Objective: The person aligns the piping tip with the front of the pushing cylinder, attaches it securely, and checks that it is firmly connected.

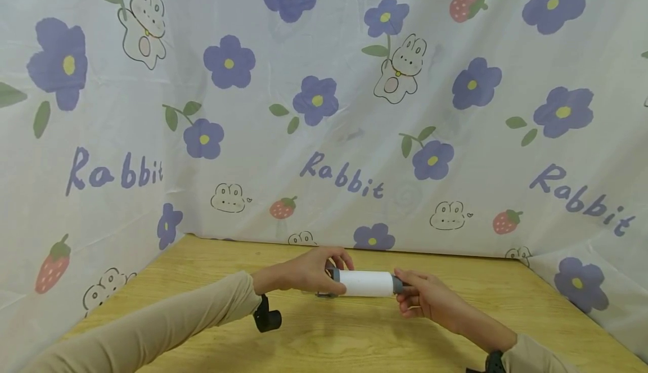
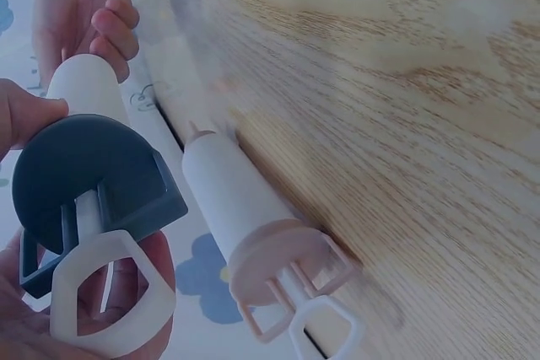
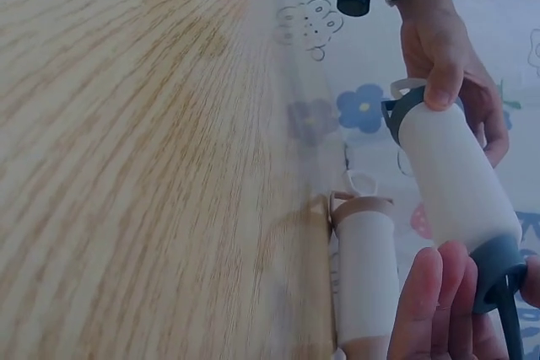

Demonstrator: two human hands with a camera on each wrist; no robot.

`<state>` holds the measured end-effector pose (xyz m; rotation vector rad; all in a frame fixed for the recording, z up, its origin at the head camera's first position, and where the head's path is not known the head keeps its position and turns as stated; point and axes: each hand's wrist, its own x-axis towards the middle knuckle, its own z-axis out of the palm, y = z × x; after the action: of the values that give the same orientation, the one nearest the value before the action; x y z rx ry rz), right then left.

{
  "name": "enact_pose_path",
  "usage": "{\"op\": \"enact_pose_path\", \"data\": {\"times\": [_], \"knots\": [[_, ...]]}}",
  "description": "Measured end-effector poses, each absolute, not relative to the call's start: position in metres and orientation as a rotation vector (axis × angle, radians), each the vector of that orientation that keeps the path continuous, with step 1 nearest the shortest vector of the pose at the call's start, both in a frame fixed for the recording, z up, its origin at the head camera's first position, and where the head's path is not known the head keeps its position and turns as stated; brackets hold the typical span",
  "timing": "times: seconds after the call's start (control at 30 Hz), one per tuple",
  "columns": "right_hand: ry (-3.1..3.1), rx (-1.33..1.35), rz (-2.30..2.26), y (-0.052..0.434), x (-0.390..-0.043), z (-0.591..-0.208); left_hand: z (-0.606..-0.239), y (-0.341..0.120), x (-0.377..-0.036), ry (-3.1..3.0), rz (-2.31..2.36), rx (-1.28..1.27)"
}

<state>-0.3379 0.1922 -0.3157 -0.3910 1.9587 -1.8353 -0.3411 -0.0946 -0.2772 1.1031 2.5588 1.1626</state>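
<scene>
A white syringe [image 1: 365, 283] with dark grey ends is held level above the wooden table. My left hand [image 1: 316, 272] grips its flanged grey end [image 2: 89, 183], with the thumb on the white barrel. A pale ring handle [image 2: 114, 292] sticks out of that end beside the left palm. At the other end my right hand [image 1: 430, 300] pinches the grey nozzle cap [image 3: 498, 271] between thumb and fingers. A second white syringe [image 2: 240, 196] with pinkish-brown ends lies below the held one in both wrist views. I cannot make it out in the head view.
The wooden table [image 1: 253, 328] meets a white cloth backdrop [image 1: 283, 159] printed with flowers, rabbits and strawberries. The cloth also hangs along both sides. A black wrist camera [image 1: 267, 317] is strapped on the left wrist and another [image 1: 491, 362] on the right.
</scene>
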Motion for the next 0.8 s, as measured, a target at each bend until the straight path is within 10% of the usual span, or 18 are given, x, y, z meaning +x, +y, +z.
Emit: {"op": "enact_pose_path", "data": {"times": [0.8], "knots": [[1.867,-0.693,-1.791,0.206,-0.335,-0.307,-0.272,-0.097,-0.344,2.557,1.118,1.149]]}}
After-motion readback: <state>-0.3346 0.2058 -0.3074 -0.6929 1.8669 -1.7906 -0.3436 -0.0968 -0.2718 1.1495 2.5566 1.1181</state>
